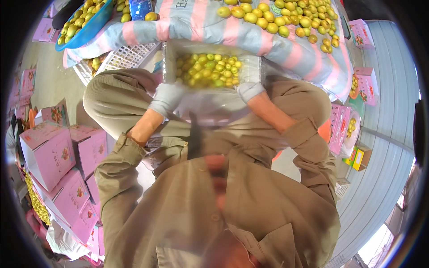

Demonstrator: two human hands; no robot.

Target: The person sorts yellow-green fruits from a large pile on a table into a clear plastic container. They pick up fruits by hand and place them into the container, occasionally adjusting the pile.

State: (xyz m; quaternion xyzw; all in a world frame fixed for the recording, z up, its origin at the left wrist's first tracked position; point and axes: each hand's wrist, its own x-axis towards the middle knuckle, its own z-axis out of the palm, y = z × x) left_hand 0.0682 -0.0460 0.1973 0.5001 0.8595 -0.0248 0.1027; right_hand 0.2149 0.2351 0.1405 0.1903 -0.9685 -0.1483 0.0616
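Note:
A carton [169, 63] lined with clear plastic sits before me between my knees, its open top facing up. Yellow-green jujubes [214, 68] fill much of its inside. In a pale glove, my left hand [168, 96] grips the carton's near left corner. My right hand [250, 91], gloved too, holds the near right corner. Motion blur and the gloves hide whether the fingers pinch the plastic liner [211, 100] or the carton wall as well. The liner hangs over the near side towards my lap.
A striped cloth [207, 26] ahead bears loose jujubes [271, 20]. A blue basin [104, 20] of fruit stands at the far left, above a white plastic crate [130, 55]. Pink cartons [50, 154] are stacked at my left. A corrugated panel wall [385, 134] runs along the right.

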